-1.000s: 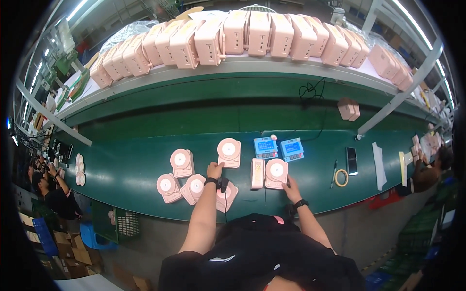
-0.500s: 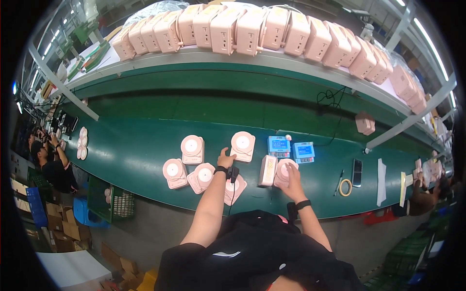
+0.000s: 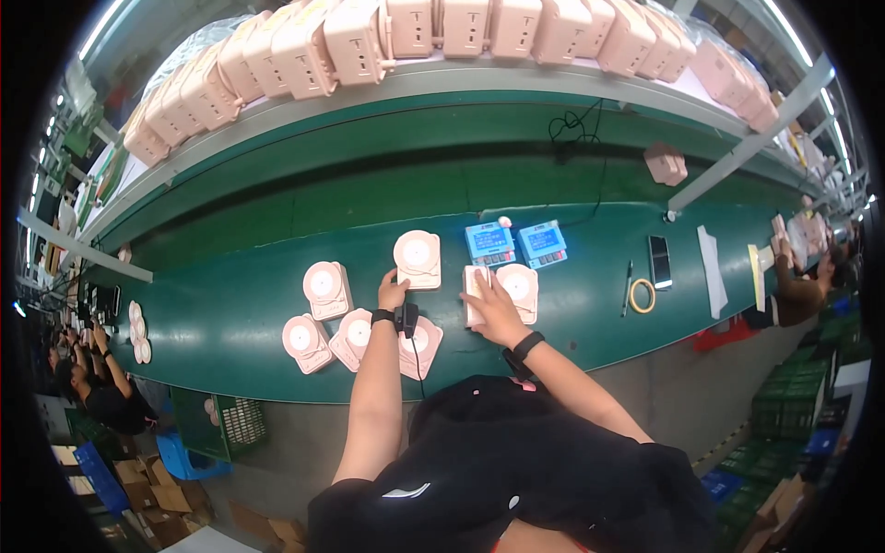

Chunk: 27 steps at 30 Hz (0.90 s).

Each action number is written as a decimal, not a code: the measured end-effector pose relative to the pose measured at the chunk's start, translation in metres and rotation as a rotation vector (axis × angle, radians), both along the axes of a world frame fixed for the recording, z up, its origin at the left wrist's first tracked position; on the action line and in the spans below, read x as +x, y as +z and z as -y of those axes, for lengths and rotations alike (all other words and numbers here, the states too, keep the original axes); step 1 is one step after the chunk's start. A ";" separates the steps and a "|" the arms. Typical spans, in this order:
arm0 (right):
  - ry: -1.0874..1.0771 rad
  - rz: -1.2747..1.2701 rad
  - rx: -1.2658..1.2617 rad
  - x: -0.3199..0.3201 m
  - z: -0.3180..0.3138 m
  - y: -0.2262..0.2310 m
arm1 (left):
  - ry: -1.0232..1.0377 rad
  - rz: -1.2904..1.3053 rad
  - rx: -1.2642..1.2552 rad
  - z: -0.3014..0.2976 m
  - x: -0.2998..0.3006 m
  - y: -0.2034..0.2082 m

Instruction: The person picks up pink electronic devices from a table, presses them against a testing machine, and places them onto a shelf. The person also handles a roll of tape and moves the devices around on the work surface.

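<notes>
My left hand (image 3: pixel 393 293) is closed at the lower left corner of a pink record-player-shaped device (image 3: pixel 418 253), which lies on the green table with its white disc up. My right hand (image 3: pixel 495 310) grips another pink device (image 3: pixel 474 279) that stands on its side; its fingers cover part of it. Just right of that hand lies a further pink device (image 3: pixel 519 288), disc up. Around my left forearm are more of them: one (image 3: pixel 326 288) further off, one (image 3: pixel 305 342) at the left, one (image 3: pixel 351 335) partly behind the forearm and one (image 3: pixel 422 348) beside my wrist.
Two blue boxes with lit screens (image 3: pixel 489 241) stand behind my right hand. Rightward lie a pen (image 3: pixel 628 288), a yellow ring (image 3: pixel 643 296), a phone (image 3: pixel 660 262) and a white strip (image 3: pixel 711 272). A shelf (image 3: pixel 442 81) full of pink devices spans above. Other people sit at both ends.
My right hand has moved left from the disc-up device onto the standing one. My left hand has come against the far device's corner. The whole view has shifted.
</notes>
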State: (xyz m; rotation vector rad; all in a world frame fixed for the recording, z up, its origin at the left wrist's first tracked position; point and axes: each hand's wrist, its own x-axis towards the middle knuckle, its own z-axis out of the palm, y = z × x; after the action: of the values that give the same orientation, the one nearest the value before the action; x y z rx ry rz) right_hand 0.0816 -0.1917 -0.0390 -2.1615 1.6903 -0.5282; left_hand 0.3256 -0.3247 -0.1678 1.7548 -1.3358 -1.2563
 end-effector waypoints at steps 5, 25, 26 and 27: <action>0.062 -0.043 -0.010 0.000 -0.003 -0.002 | -0.009 0.012 0.028 0.000 0.003 -0.006; 0.031 0.044 0.064 -0.002 -0.004 -0.008 | 0.024 0.013 0.080 -0.001 -0.003 0.004; 0.028 0.050 0.070 -0.003 -0.004 -0.008 | 0.029 0.014 0.080 -0.002 -0.003 0.006; 0.024 0.056 0.076 -0.004 -0.004 -0.008 | 0.032 0.015 0.080 -0.003 -0.004 0.008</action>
State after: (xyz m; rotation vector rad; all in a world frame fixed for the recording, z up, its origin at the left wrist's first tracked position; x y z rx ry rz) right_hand 0.0779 -0.1876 -0.0475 -2.0917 1.6261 -0.5043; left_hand 0.3214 -0.3220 -0.1600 1.8362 -1.2770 -1.2972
